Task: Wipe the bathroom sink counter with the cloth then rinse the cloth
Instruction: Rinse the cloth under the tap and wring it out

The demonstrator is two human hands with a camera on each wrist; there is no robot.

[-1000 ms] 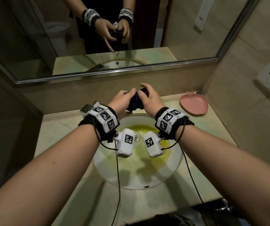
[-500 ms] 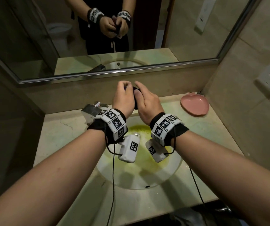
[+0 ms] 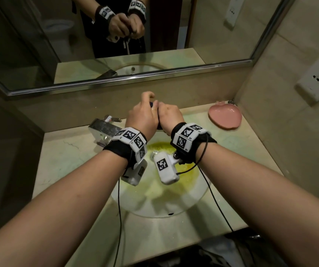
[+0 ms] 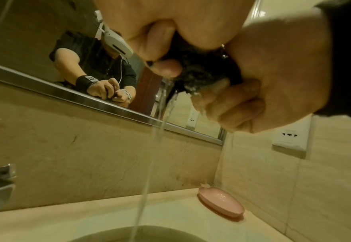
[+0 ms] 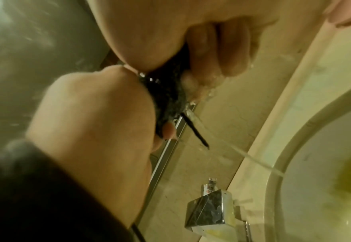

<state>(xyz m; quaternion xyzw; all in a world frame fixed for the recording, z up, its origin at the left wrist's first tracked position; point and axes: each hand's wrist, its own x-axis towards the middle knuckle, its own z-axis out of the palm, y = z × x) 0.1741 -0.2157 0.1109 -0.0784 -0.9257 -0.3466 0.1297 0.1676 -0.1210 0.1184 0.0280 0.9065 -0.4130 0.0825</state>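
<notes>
Above the back of the white sink (image 3: pixel 174 208), both hands wring a dark wet cloth (image 3: pixel 153 104). My left hand (image 3: pixel 143 116) grips one end and my right hand (image 3: pixel 169 117) grips the other, fists pressed together. From the head view the cloth is almost fully hidden. The left wrist view shows the cloth (image 4: pixel 201 72) bunched between the curled fingers, with a thin stream of water (image 4: pixel 155 131) running down toward the basin. In the right wrist view the cloth (image 5: pixel 168 95) drips between both fists, and a dark loop hangs from it.
A chrome faucet (image 3: pixel 104 130) stands on the beige counter (image 3: pixel 62 160) left of the basin. A pink dish (image 3: pixel 225 117) lies in the back right corner. The basin has a yellow-green stain around the drain. A mirror (image 3: pixel 154 35) spans the wall behind, with tiled wall and sockets at right.
My hands have closed tighter and twisted against each other on the cloth, hiding more of it. They have shifted a little toward the mirror.
</notes>
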